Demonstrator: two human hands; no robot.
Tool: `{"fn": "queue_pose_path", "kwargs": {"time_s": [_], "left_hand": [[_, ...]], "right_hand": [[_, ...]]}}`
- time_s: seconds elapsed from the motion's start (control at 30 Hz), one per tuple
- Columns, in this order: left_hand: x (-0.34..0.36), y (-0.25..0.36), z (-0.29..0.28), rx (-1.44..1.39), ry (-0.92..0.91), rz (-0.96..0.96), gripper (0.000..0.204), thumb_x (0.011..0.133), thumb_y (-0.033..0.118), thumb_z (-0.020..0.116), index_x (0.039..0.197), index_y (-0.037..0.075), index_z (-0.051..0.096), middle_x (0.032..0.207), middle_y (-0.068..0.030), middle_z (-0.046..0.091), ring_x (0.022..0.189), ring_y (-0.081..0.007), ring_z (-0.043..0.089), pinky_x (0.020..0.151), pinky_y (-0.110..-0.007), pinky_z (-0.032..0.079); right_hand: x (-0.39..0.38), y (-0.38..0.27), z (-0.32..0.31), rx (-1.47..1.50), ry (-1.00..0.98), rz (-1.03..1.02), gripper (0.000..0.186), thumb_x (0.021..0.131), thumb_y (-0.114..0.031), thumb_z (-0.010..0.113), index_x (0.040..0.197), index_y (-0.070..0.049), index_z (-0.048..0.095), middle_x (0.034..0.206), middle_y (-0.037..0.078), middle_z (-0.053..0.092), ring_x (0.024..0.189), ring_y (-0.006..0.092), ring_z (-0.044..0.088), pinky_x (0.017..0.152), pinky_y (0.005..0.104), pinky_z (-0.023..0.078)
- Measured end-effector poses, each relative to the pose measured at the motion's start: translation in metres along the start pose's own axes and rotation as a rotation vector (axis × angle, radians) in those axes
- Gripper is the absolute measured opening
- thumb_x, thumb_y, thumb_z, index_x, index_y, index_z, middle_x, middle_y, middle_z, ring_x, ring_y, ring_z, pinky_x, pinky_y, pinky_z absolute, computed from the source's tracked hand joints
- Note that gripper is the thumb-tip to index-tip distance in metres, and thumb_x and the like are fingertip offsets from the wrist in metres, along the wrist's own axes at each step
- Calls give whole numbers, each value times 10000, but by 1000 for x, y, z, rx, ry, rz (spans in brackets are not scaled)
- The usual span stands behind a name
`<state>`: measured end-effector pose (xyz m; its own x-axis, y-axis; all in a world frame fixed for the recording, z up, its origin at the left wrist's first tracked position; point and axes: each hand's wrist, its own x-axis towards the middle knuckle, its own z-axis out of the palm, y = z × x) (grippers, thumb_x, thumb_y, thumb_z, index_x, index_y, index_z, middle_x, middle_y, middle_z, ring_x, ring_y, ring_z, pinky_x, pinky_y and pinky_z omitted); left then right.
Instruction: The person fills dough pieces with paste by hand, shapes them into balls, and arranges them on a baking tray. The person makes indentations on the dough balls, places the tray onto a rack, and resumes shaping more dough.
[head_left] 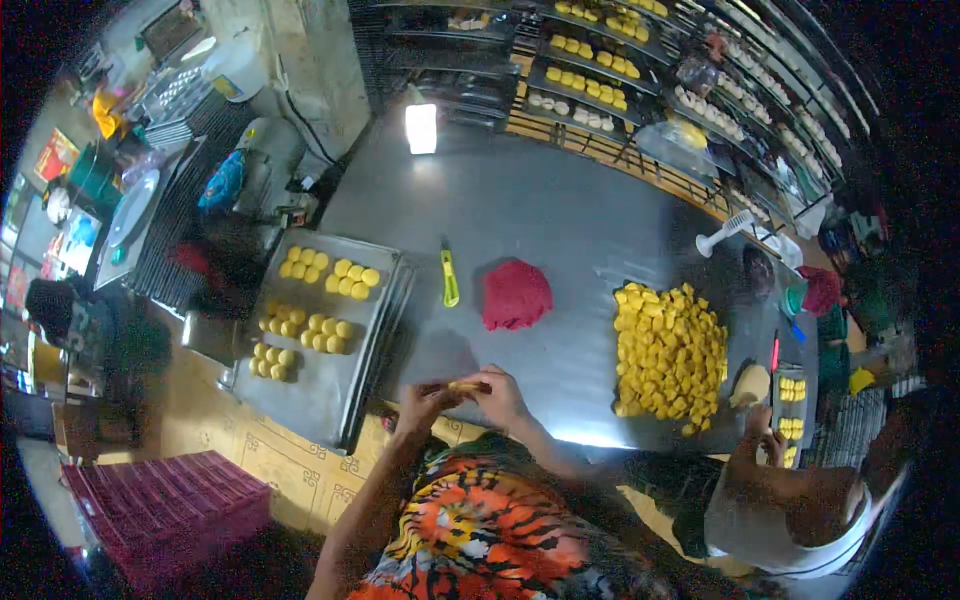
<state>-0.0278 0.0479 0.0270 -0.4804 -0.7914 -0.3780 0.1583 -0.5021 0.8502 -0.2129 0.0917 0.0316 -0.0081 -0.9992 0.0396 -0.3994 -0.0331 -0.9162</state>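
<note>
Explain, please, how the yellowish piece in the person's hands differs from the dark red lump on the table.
Size: the yellowish piece is small, the red lump far bigger.
Colour: the yellowish piece is dull yellow, the red lump deep pinkish red.
Position: the yellowish piece is held between the left hand and right hand, while the red lump rests untouched on the table.

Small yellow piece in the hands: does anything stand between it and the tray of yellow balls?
No separate object visibly does. The left hand, holding the small yellow piece with the right hand, is on the side facing the tray. The yellow cutter lies farther ahead, off the direct line.
</note>
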Motion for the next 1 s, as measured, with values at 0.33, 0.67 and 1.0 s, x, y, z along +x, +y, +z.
{"fn": "queue_pose_path", "kwargs": {"time_s": [0.33, 0.67, 1.0], "left_hand": [[-21, -30, 7, 581, 174, 187, 274, 879, 84, 636, 1152, 64, 648, 901, -119, 704, 844, -242, 689, 696, -355, 514], [-22, 25, -77, 238, 323, 163, 410, 917, 203, 691, 1229, -48, 606, 1094, -118, 704, 995, -145, 642, 881, -287, 497], [-53, 48, -196, 296, 502, 115, 319, 876, 108, 705, 1162, -25, 658, 1035, -95, 724, 921, -165, 670, 820, -294, 525]], "right_hand": [[-31, 89, 40, 67, -231, 73, 306, 858, -170, 633, 1153, -93, 656, 1255, 177, 571, 1103, 317, 531, 932, 377, 437], [41, 2, 89, 55, 12, -94, 167, 884, 29, 596, 1037, 40, 662, 902, 162, 682, 859, 257, 688, 747, 362, 561], [89, -76, 158, 608, -329, 451, 281, 965, -43, 556, 1237, 21, 586, 1048, 105, 638, 871, 176, 679, 752, 306, 598]]}}
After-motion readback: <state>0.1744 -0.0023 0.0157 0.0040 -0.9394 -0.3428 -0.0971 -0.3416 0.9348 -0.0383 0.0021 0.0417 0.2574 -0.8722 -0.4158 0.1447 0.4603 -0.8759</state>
